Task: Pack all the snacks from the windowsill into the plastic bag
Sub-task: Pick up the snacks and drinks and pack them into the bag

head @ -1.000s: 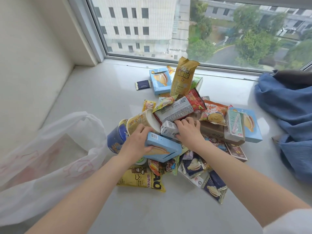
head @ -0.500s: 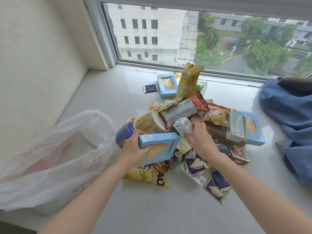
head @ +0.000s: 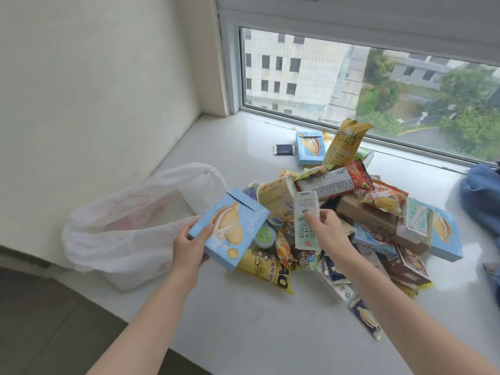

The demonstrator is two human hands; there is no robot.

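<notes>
On the white windowsill (head: 243, 320) I see a heap of snacks (head: 351, 212) under the window, with the white plastic bag (head: 130, 226) lying open-mouthed at its left, close to the wall. My left hand (head: 189, 247) grips a light blue biscuit box (head: 230, 228) by its lower corner, thumb on the front face, and holds it tilted between the bag's mouth and the heap. My right hand (head: 330, 231) pinches a small white milk carton (head: 307, 220) upright above the pile, its fingers (head: 311, 220) curled round the carton's side. A tall yellow packet (head: 343, 143) stands at the heap's far end, beside another blue box (head: 310, 147) and a small dark wrapper (head: 284, 149). Blue cloth (head: 481, 196) lies at the right edge.
</notes>
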